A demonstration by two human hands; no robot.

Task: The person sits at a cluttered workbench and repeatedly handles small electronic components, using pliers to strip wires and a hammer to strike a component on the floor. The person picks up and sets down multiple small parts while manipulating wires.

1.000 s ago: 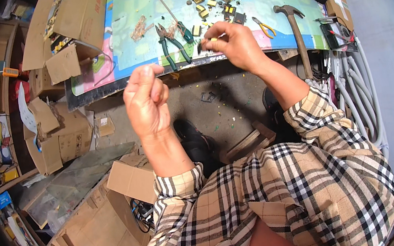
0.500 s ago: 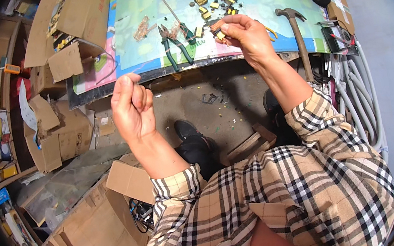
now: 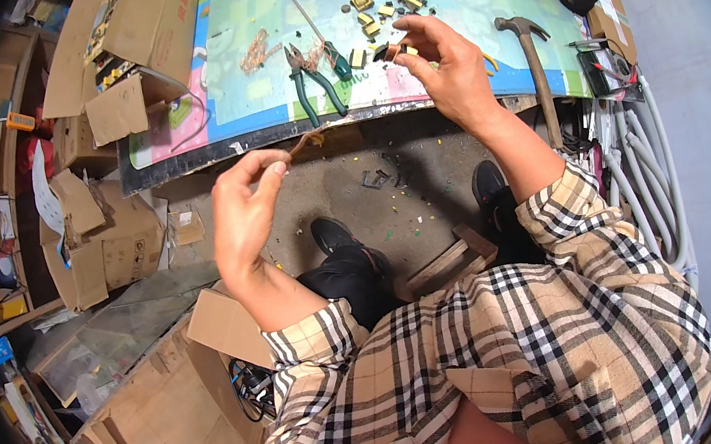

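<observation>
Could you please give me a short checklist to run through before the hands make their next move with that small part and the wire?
1. Right hand grips the small dark part at its fingertips: ok.
2. Left hand pinches the thin coppery wire: ok.
3. Wire runs unbroken from the left hand to the part: cannot tell.
4. Green-handled pliers lie within reach on the mat: ok.
5. Hammer lies apart from both hands: ok.
</observation>
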